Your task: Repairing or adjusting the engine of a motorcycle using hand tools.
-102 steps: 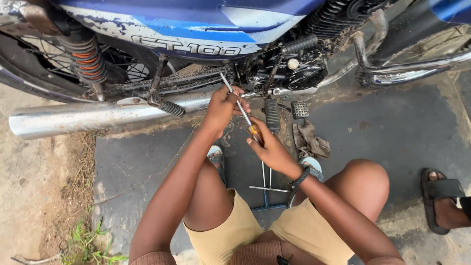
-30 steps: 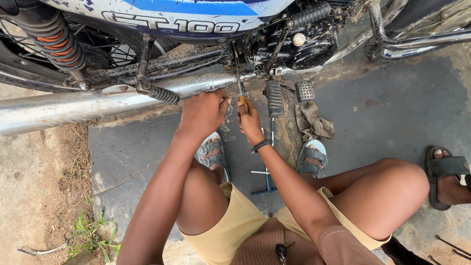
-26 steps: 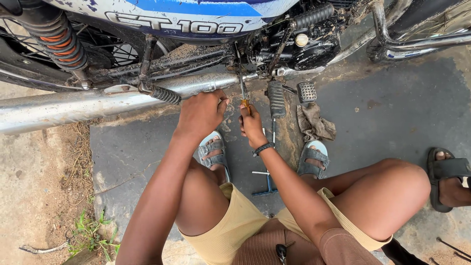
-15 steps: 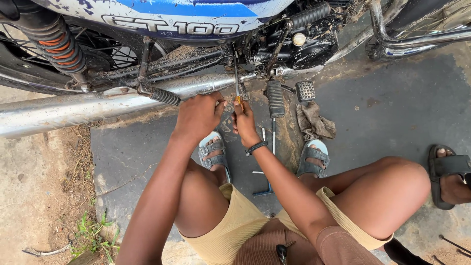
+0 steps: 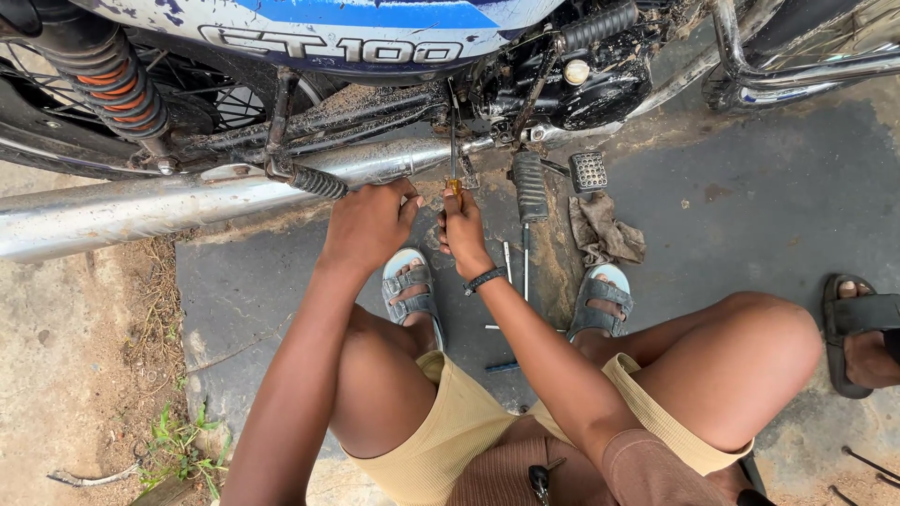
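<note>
I squat beside a blue and white motorcycle. My right hand grips the amber handle of a screwdriver, whose shaft points up into the dirty frame near the engine. My left hand is curled just left of it, below the chrome exhaust pipe; whether it holds anything is hidden. A black footpeg hangs right of the screwdriver.
A dirty rag lies on the dark concrete by my right sandal. Thin metal tools lie between my feet. Another person's sandalled foot is at the right edge. Rear shock spring at upper left.
My view dropped closer to the bike. The screwdriver went from angled in front of me to upright into the frame, and both hands moved up toward the exhaust pipe.
</note>
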